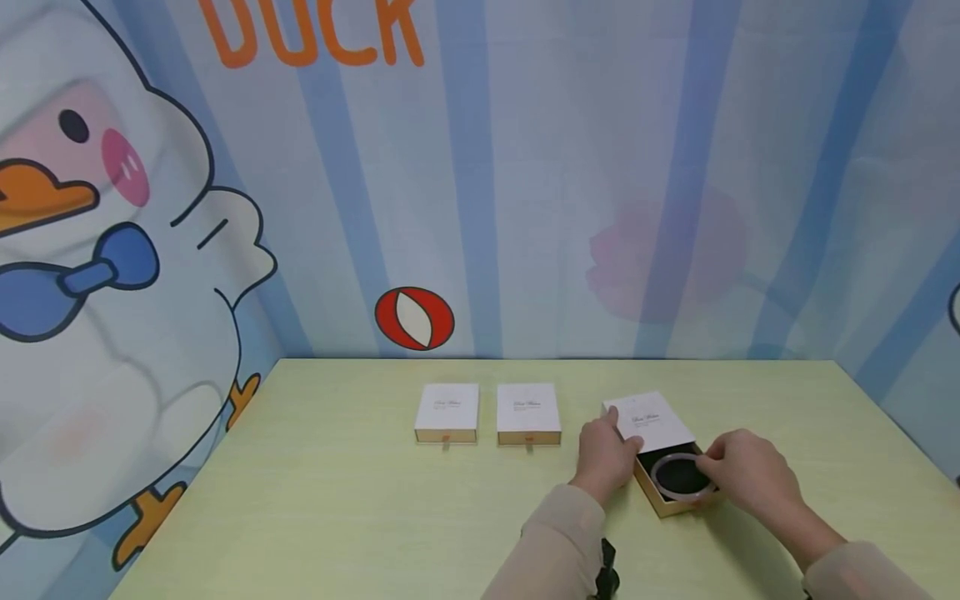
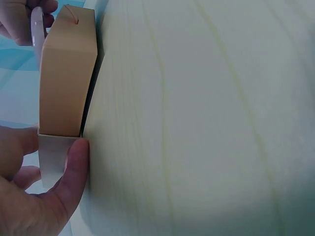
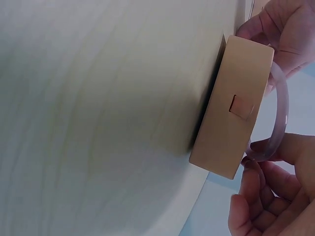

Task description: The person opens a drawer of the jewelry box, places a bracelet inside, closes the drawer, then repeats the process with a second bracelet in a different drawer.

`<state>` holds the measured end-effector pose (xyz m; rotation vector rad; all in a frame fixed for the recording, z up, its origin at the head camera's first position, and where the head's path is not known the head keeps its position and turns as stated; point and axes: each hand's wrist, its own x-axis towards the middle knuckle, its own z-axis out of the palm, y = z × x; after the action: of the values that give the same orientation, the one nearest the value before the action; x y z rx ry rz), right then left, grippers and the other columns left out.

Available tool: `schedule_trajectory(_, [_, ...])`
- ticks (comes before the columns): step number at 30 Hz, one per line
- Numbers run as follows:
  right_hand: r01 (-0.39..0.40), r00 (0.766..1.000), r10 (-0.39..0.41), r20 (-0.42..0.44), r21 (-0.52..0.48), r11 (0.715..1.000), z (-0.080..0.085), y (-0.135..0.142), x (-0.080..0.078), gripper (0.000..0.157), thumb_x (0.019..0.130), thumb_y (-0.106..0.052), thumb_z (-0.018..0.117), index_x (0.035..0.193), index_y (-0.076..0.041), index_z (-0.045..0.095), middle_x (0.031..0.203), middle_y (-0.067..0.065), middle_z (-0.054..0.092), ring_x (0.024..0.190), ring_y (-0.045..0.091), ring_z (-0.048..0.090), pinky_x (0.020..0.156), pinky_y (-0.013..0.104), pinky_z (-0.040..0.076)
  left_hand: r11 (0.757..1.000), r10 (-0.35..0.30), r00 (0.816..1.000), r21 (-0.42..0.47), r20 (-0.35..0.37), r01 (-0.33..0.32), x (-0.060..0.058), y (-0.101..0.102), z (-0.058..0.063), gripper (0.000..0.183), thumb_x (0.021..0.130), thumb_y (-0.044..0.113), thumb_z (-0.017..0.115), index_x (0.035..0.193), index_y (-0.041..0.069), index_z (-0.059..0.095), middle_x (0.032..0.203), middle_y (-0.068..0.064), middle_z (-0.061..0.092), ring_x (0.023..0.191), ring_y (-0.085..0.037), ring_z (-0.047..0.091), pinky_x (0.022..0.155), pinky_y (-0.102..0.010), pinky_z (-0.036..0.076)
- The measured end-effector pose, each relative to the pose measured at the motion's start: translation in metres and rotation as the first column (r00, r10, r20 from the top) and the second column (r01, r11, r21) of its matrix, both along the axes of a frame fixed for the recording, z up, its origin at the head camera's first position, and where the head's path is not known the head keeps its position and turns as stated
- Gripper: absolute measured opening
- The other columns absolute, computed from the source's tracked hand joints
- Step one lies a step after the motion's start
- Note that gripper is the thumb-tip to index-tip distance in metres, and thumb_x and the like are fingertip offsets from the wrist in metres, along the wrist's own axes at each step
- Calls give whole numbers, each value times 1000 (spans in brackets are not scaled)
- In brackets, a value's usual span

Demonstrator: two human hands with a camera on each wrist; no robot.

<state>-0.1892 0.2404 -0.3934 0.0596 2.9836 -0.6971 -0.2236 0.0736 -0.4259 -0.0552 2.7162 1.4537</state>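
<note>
A small drawer-style gift box stands partly pulled apart at the right of the table, its white sleeve (image 1: 648, 422) behind and its tan drawer (image 3: 231, 108) in front. My left hand (image 1: 606, 457) grips the sleeve by its sides, thumb and fingers on opposite faces in the left wrist view. Between the thumb and fingertip of my right hand (image 1: 752, 473) is a pale lilac bangle (image 3: 282, 105). The bangle is tilted up out of the drawer, one side raised above the rim. Black lining (image 1: 651, 457) shows inside the drawer.
Two similar closed white boxes, one to the left (image 1: 447, 410) and another (image 1: 528, 410) nearer the middle, stand side by side on the pale yellow table (image 1: 337, 500). Behind the table hangs a blue striped backdrop (image 1: 525, 208) with a cartoon duck.
</note>
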Motion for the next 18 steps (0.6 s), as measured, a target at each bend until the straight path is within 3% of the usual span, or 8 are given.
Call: schedule_trajectory(18, [3,1000,-3,25,7,1000,0,-4,-3,23,87,-20,61,90,1,70,77,8,66,62,17,53,50,28,40,1000,-3,1000,-2,-3,3,0,-1,-1,58,88,21,67,139,5,46,140,-13,49,132,-24,41,108,-35,37])
